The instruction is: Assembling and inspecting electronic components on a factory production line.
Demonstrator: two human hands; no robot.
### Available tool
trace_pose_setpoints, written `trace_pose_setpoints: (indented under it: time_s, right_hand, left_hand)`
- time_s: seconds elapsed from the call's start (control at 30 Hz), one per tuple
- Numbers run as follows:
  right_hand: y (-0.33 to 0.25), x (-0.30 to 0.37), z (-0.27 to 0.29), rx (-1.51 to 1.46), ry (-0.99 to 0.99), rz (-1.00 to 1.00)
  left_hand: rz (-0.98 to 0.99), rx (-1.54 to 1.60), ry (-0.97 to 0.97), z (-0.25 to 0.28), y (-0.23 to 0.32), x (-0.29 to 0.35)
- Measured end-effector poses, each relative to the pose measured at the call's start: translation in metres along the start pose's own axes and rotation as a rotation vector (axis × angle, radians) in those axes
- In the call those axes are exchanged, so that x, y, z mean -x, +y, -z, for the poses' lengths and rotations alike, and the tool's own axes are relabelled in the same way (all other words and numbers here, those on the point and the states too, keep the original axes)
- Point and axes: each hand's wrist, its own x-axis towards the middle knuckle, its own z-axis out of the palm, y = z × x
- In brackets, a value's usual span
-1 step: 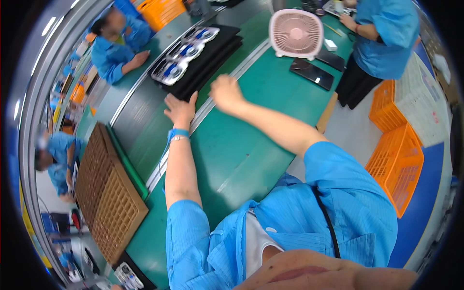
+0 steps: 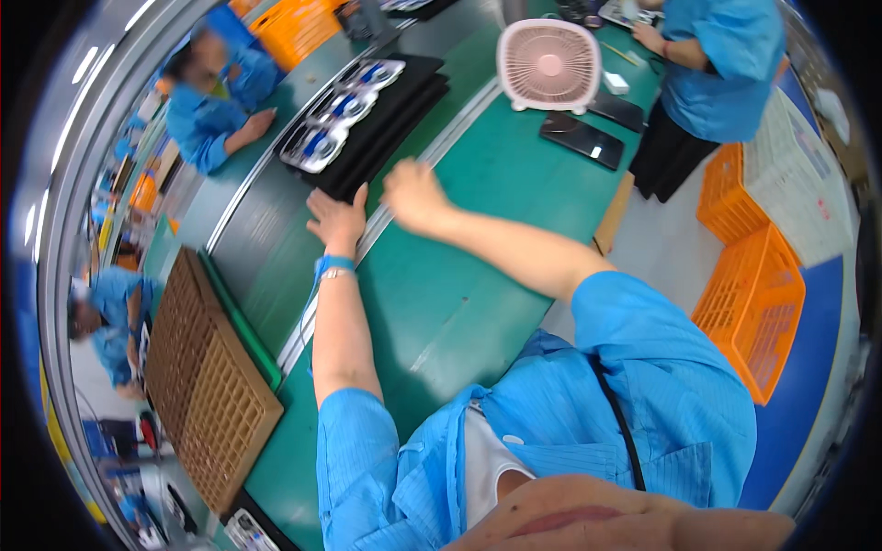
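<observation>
Lying just beyond the metal rail [image 2: 441, 149] that runs along my green bench [image 2: 450, 312], a stack of black trays [image 2: 412, 92] carries white-and-blue parts [image 2: 338, 117] in a row on its top layer. To my left, brown gridded trays [image 2: 219, 390] lean across a green edge, divided into many small compartments; I cannot make out anything in them. Two orange crates [image 2: 755, 317] stand at my right, a printed sheet [image 2: 795, 179] by the farther one.

My left grip [image 2: 337, 222] is spread wide, palm down and thumb apart, at the near end of the black stack; I cannot tell whether the fingertips touch it. My right grip [image 2: 415, 196] hangs just beside it, fingers curling inward and partly hidden, so I cannot tell how narrow it is or whether it holds anything.
</observation>
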Motion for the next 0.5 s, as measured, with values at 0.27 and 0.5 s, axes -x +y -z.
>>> trace_pose_setpoints:
  time_s: [0.27,0.5]
  right_hand:
    - [-0.054,0.040,0.011,-0.218,-0.119,0.177]
    - [-0.046,0.033,0.005,-0.441,-0.183,0.341]
  left_hand:
    - [-0.148,-0.134,0.269,-0.023,-0.025,0.032]
    - [-0.231,-0.065,0.264,-0.014,-0.047,0.061]
